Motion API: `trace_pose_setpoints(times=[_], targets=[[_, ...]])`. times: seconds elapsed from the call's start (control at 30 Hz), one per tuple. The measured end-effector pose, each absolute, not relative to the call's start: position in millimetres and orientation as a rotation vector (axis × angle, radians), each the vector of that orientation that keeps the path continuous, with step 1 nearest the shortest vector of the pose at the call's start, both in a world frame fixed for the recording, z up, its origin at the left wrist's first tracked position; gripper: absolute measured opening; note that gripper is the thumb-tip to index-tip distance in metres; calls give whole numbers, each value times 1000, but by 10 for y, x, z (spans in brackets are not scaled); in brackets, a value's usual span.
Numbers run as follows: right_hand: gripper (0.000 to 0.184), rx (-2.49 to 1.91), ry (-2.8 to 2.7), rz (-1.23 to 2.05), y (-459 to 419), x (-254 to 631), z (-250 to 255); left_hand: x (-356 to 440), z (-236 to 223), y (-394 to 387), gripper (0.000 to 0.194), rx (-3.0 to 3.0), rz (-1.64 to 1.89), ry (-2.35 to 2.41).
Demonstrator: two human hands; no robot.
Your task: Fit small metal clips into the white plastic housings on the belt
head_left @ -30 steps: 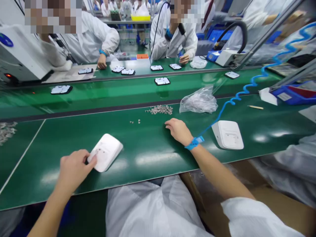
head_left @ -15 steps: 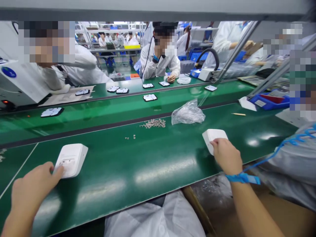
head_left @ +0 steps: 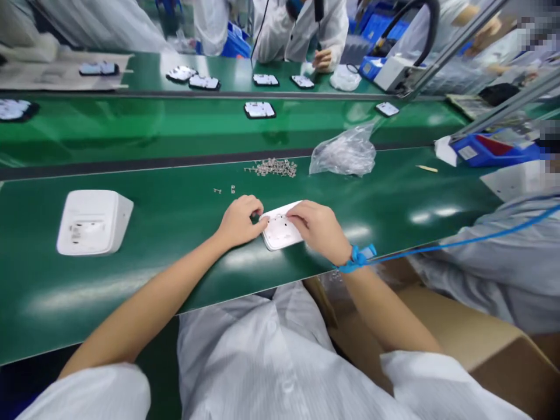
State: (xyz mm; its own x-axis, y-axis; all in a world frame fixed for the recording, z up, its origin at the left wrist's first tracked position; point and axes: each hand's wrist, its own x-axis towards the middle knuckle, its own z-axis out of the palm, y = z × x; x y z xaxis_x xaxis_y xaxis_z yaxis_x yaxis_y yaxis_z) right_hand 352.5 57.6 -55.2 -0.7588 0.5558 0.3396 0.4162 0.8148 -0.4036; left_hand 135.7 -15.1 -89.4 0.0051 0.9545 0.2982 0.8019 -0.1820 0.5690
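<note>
In front of me a white plastic housing (head_left: 282, 232) rests on the green table, its face with small holes and recesses turned up. My left hand (head_left: 240, 223) grips its left edge, the thumb on the rim and the fingers curled. On the right side, my right hand (head_left: 318, 228) holds the same piece, with thumb and fingertips pinched over its upper face. Whether a small part sits in that pinch is hidden. A second white housing (head_left: 90, 219) lies at the left, touched by neither hand. Beyond my hands is a pile of small metal pieces (head_left: 275, 168), with a few loose ones nearby.
A clear plastic bag (head_left: 345, 153) lies right of the metal pile. Behind a dark rail runs a green conveyor (head_left: 184, 125) carrying flat white-and-black parts. A blue bin (head_left: 494, 151) stands at the right. A blue cord (head_left: 459, 240) runs from my right wrist strap. Co-workers sit opposite and right.
My left hand has left the left housing and come to the middle. My right hand has brought the other housing leftward, and both hands now hold it. The view has tilted down.
</note>
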Motion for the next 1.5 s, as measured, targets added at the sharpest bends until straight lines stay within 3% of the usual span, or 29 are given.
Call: trace_pose_setpoints(times=[0.17,0.5,1.03,1.5], targets=[[20,-594,-2734,293,660,3446,-502,1339,-856,-170,30,2043,747,1829],[26,-155,-2880,148,878,3289,-537,1375,-873,-156,27,2075,661,1880],[19,-299,-2842,339,853,3292,-570,1468,-822,-90,34,2004,606,1970],[21,-329,-2649,122,725,3341,-682,1529,-816,-103,30,2021,557,1991]])
